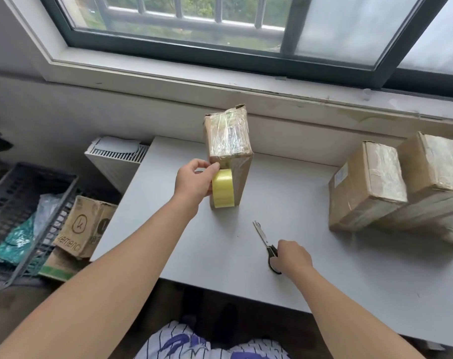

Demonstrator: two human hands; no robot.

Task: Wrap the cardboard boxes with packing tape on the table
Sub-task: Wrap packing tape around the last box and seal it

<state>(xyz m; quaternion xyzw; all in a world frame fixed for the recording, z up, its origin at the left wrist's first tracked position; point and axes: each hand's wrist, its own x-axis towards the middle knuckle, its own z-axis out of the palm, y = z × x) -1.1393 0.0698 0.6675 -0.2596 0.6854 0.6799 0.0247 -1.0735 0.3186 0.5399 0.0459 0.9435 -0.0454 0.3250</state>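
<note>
a tall, narrow cardboard box (229,151) stands upright on end near the middle of the grey counter (311,268), towards its far edge, below the window sill (168,81). clear packing tape already covers its top face in wrinkled, shiny bands. a roll of yellowish tape (222,189) is pressed flat against the near side of the box, low down and close to the counter. the left hand (194,180) grips this roll from its left side, fingers (212,167) curled round the upper rim, with one fingertip touching the box.

nearer the front edge lies a pair of scissors (264,237), blades together and pointing away to the left. the right hand (292,257) rests on the black handles, its fingers curled over them and hiding most of the loops.

at the right end of the counter two bigger boxes sit side by side and touching, both heavily taped: the nearer wrapped box (365,185) and the far wrapped box (432,172).

on the floor to the left are a black plastic crate (26,193) and a printed carton (83,226).
</note>
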